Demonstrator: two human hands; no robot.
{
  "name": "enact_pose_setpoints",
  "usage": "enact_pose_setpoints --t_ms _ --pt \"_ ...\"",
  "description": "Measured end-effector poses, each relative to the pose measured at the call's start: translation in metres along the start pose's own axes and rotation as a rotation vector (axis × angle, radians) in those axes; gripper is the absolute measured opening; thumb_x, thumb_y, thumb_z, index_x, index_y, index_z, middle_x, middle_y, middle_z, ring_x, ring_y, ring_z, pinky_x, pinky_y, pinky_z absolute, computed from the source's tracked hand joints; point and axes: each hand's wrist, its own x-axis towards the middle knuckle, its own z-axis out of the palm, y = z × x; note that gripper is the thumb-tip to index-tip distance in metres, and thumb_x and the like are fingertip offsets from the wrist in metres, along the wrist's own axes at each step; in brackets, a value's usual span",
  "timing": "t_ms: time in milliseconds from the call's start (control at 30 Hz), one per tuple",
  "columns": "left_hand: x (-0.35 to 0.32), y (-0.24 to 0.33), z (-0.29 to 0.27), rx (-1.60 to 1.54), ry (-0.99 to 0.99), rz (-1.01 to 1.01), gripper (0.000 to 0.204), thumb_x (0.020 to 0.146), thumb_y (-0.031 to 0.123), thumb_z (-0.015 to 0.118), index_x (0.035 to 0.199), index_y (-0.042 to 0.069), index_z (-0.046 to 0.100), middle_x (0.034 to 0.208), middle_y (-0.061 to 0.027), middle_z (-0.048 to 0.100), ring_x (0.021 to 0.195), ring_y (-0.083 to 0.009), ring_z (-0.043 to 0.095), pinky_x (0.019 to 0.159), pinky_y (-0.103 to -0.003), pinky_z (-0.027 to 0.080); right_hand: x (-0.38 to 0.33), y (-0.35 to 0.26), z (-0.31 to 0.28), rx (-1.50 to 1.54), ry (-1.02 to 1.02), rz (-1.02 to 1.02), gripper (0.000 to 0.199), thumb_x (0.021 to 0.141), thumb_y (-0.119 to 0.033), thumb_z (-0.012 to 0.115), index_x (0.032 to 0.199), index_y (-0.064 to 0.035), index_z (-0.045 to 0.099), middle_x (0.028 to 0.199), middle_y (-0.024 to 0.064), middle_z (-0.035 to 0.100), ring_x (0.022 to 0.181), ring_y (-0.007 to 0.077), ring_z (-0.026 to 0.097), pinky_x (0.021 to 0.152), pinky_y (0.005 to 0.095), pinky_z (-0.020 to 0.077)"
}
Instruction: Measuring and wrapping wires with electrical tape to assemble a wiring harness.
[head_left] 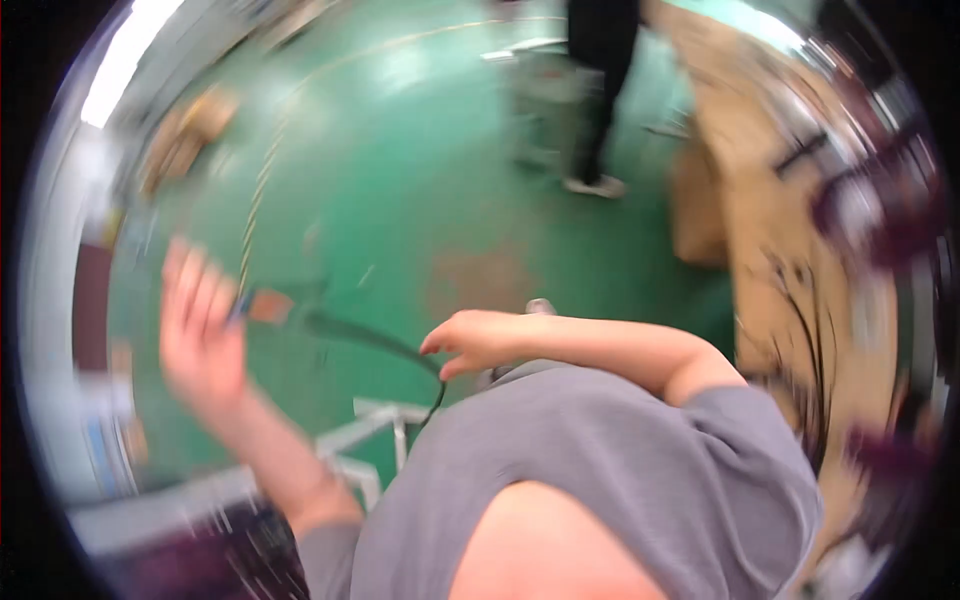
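Note:
At the left, my left hand (203,325) is raised and smeared by motion. A small blue-and-orange piece (268,306) shows at its fingers and seems to be held there; its kind is too blurred to tell. A dark cable (365,335) stretches between my two hands, in line with that piece; whether they join is unclear. In front of my body, my right hand (480,338) has its thumb and fingertips closed about the cable. From there the cable bends down toward my grey shirt.
A pale metal frame (365,430) stands close by my left forearm. Along the right runs a long tan workbench (755,215) with dark cables (805,320) on it. Ahead, a person in dark trousers (603,75) stands beside a grey bin (548,105). Boxes (190,130) sit far left.

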Motion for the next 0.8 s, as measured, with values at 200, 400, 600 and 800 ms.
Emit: enact_pose_setpoints --t_ms 200,400,600,800 --pt "0.071 -0.024 -0.02 0.255 0.032 -0.234 0.011 0.076 0.013 0.054 0.075 0.01 0.044 0.059 0.0008 0.035 0.047 -0.0095 0.033 0.042 -0.02 0.029 -0.083 0.119 -0.026 -0.165 0.594 0.887 0.023 0.067 -0.019 0.053 0.08 -0.0009 0.059 0.081 0.0177 0.058 0.076 0.0347 0.055 0.068 0.0426 0.0444" --pt "0.178 -0.131 -0.069 0.637 0.101 -0.343 0.016 0.072 0.012 0.054 0.061 0.01 0.043 0.051 -0.0007 0.034 0.048 -0.0125 0.034 0.048 -0.031 0.031 -0.262 0.088 0.159 0.285 1.874 1.467 0.016 0.065 -0.018 0.053 0.073 -0.0063 0.061 0.078 0.0158 0.059 0.074 0.0306 0.056 0.066 0.0389 0.0453" --pt "0.18 -0.193 -0.036 0.75 -0.454 -0.459 0.012 0.084 0.011 0.045 0.076 0.002 0.042 0.063 0.0025 0.032 0.048 -0.0087 0.028 0.046 -0.022 0.025 -0.374 0.031 0.377 -0.029 3.067 1.956 0.013 0.074 -0.012 0.049 0.065 -0.0051 0.055 0.055 0.0032 0.052 0.043 0.0123 0.049 0.042 0.0271 0.039" --pt "0.184 -0.196 0.018 0.534 -0.361 -0.506 0.015 0.084 0.014 0.046 0.076 0.002 0.043 0.064 0.0019 0.036 0.049 -0.0093 0.028 0.044 -0.023 0.024 -0.476 -0.037 0.45 0.101 2.786 2.481 0.02 0.071 -0.015 0.049 0.087 -0.0064 0.057 0.083 0.0168 0.058 0.083 0.0312 0.054 0.074 0.0368 0.0435"
